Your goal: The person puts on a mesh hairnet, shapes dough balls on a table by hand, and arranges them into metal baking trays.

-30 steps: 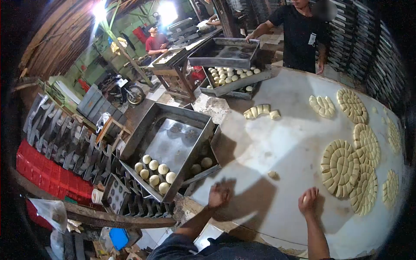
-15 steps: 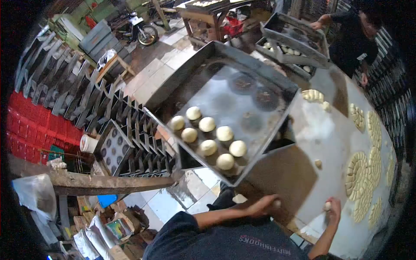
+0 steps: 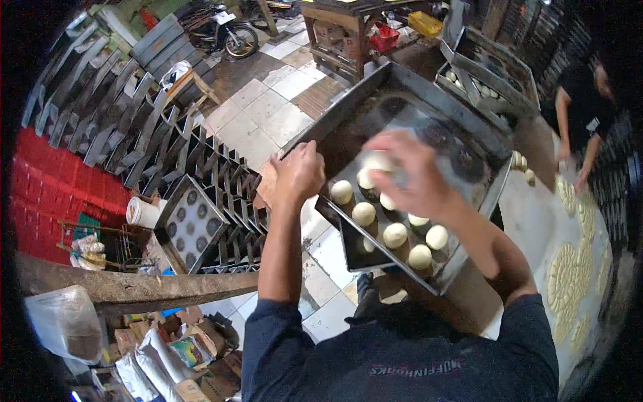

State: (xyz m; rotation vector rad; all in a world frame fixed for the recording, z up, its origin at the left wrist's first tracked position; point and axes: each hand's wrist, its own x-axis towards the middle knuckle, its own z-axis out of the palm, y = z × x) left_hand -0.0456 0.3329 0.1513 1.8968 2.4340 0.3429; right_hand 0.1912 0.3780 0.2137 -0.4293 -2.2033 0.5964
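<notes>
A deep metal baking tray [image 3: 442, 106] lies tilted across the middle, with several pale round dough balls [image 3: 395, 235] grouped in its near part. My left hand [image 3: 301, 173] is closed around the tray's left rim. Over the tray, my right hand [image 3: 420, 175] is smeared by motion, its fingers closed about a dough ball [image 3: 376, 163] beside the others. That hand and forearm partly cover some of the balls. Dark round marks show on the tray's far floor. Beneath its near left side, part of another tray [image 3: 355, 253] shows.
A worktable [image 3: 529, 221] at right bears dough pieces in coils [image 3: 566, 281]. A co-worker [image 3: 583, 100] stands beyond it, hands near the dough. More trays [image 3: 495, 63] stand at the back right. Stacked tins [image 3: 161, 127], red crates [image 3: 60, 181] and a wooden beam [image 3: 147, 285] fill the left.
Both hands have moved from the worktable to the tray. My left hand now grips the rim, and my right has brought a dough ball over the tray. The view has shifted; the co-worker leans over the worktable.
</notes>
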